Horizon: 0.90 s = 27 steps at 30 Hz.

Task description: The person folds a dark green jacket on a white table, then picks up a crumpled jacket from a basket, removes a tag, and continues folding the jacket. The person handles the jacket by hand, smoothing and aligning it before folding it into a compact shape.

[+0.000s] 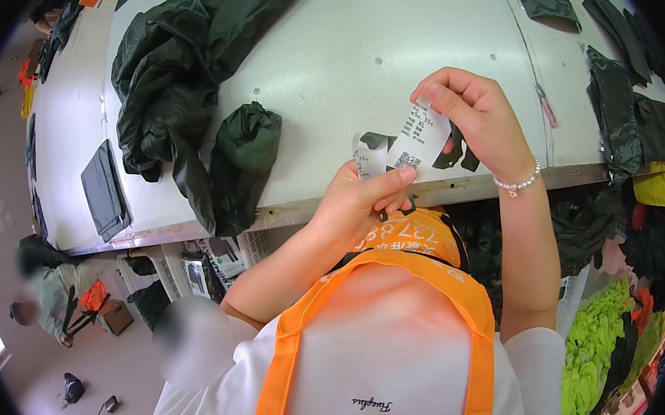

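A white printed label strip [424,136] with a square code is stretched over the table's near edge. My left hand [365,194] pinches its lower end between thumb and fingers, and a second printed part of the strip curls out beside that thumb. My right hand [468,105], with a beaded bracelet at the wrist, grips the upper end. Dark strips [470,158] show behind the label, under the right hand; whether they are held is hidden. Left of my hands, a crumpled dark green garment [179,67] lies on the table, its near end drooping over the edge.
The pale table [336,73] bears a flat dark folded piece [106,192] at left and pink-handled snips [547,106] at right. Dark folded packets [614,106] lie farther right. Bright green garments [595,349] are heaped below. Another person [56,294] is at the lower left.
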Available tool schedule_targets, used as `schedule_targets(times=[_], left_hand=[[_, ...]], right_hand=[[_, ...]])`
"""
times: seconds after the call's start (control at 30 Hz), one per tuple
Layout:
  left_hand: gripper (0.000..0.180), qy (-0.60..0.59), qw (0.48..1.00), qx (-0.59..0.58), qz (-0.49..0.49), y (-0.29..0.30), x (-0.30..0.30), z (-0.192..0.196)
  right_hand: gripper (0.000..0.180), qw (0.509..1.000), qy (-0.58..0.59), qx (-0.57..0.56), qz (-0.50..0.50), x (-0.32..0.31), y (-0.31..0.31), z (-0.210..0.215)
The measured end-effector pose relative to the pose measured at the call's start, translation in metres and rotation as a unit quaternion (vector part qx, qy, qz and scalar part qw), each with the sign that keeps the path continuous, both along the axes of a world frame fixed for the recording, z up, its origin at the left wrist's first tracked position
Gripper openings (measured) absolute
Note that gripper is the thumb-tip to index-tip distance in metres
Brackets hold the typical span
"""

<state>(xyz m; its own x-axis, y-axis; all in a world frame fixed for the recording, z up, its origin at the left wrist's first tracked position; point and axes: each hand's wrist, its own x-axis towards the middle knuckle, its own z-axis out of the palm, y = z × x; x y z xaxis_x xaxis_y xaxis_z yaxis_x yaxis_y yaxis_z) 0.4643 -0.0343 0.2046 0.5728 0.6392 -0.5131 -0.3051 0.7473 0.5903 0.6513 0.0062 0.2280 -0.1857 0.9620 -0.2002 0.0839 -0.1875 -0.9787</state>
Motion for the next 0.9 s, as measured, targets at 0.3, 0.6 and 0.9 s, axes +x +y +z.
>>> schedule_targets(times=[0.3, 0.6, 0.9], left_hand=[[0.014, -0.018, 1.0, -0.014, 0.002, -0.001, 0.001, -0.003], [0.016, -0.027, 1.0, -0.01, 0.005, -0.001, -0.001, 0.0], [0.016, -0.014, 1.0, -0.002, 0.015, 0.004, -0.004, 0.0]], right_hand=[[0.016, 0.998, -0.046, 0.001, -0.032, -0.005, -0.003, 0.005], [0.011, 0.998, -0.059, 0.006, -0.033, -0.008, -0.003, 0.01], [0.013, 0.997, -0.042, 0.052, -0.036, -0.015, -0.005, 0.004]])
